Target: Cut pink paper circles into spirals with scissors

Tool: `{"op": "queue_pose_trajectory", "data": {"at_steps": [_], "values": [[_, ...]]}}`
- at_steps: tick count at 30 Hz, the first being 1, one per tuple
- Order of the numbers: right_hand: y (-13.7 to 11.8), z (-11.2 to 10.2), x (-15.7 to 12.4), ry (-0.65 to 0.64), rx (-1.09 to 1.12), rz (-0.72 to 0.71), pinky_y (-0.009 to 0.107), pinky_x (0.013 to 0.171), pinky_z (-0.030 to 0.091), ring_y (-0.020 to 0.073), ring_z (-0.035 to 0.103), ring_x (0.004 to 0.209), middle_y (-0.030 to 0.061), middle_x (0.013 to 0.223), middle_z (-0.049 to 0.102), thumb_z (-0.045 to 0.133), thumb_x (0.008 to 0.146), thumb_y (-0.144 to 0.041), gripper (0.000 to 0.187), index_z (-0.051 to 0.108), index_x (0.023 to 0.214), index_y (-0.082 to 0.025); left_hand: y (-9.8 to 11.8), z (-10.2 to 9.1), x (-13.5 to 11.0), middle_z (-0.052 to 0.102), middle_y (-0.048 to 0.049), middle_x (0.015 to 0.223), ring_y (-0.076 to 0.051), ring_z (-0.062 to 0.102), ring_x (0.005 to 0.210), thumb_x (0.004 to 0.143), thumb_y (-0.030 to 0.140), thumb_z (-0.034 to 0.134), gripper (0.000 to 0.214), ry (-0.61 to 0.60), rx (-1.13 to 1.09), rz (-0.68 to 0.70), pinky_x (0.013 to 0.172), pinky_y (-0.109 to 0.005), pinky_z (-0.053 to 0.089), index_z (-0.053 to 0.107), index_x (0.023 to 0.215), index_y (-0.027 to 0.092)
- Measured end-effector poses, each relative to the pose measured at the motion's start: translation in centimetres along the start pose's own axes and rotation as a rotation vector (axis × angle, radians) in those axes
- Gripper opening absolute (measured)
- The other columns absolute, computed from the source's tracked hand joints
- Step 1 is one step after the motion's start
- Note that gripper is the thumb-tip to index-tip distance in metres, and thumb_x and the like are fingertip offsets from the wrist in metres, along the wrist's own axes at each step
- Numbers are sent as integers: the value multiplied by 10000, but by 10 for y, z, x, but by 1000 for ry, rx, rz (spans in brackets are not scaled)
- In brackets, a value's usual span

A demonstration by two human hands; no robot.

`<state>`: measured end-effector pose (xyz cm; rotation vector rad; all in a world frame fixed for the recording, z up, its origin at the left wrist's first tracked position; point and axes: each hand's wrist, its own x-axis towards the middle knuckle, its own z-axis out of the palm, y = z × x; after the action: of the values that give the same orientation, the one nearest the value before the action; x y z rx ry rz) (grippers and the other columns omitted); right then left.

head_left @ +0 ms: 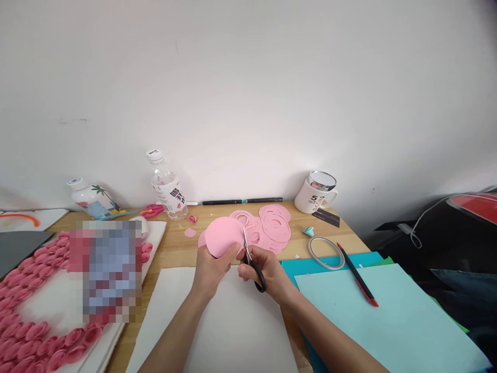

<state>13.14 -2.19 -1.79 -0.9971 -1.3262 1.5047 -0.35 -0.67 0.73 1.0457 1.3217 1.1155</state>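
Note:
A round piece of pink paper (223, 235) is pinched in my left hand (213, 267), raised above a white sheet (233, 326). My right hand (267, 272) is closed round the black handles of a pair of scissors (256, 273). The scissor blades point upward at the right edge of the pink circle; whether they bite into the paper I cannot tell. Behind both hands lies a pile of pink paper cut into rings and spirals (272, 225). A small pink paper scrap (190, 232) and a rolled pink paper flower (192, 219) lie to its left.
At left, pink rolled flowers (34, 282) cover a white board, partly behind a pixelated patch. A bottle (169, 189), pens (243, 201) and a mug (314, 194) stand or lie near the wall. At right are a tape roll (326, 253), a black-red pen (357, 274) and light blue paper (384, 316).

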Motion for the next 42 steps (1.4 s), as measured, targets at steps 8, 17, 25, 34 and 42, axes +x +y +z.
{"op": "queue_pose_trajectory", "data": {"at_steps": [8, 17, 25, 34, 42], "values": [[-1, 1, -1, 8, 3, 19, 248, 492, 379, 99, 458, 482, -25, 534, 503, 673, 671, -466, 356, 550, 785, -152, -1, -1, -2, 318, 62, 328, -50, 297, 335, 706, 348, 590, 414, -56, 56, 54, 355, -207, 243, 368, 404, 171], [-1, 1, -1, -32, 55, 21, 234, 500, 353, 94, 435, 515, -34, 572, 466, 727, 609, -474, 401, 543, 771, -156, 1, -1, -2, 394, 42, 321, -65, 342, 301, 697, 348, 593, 376, -65, 38, 39, 340, -219, 263, 430, 411, 166], [-3, 1, 1, -6, 45, -29, 229, 541, 338, 101, 402, 596, -16, 669, 457, 744, 559, -515, 461, 523, 761, -164, 1, -1, -2, 302, 63, 285, -48, 273, 299, 680, 339, 618, 461, -90, 80, 21, 357, -226, 202, 330, 355, 184], [-2, 1, 1, -6, 79, -28, 210, 500, 276, 80, 343, 558, -37, 628, 427, 749, 591, -448, 415, 539, 797, -155, 0, -1, 0, 296, 82, 313, -41, 248, 314, 660, 324, 637, 363, -88, 15, -2, 356, -220, 174, 404, 426, 174], [-1, 1, 0, 20, 30, 21, 227, 483, 317, 94, 412, 523, -35, 581, 458, 733, 601, -448, 392, 560, 808, -164, 4, -2, 0, 292, 80, 320, -32, 232, 322, 632, 307, 633, 372, -64, 21, -15, 353, -214, 166, 374, 400, 174]]}}
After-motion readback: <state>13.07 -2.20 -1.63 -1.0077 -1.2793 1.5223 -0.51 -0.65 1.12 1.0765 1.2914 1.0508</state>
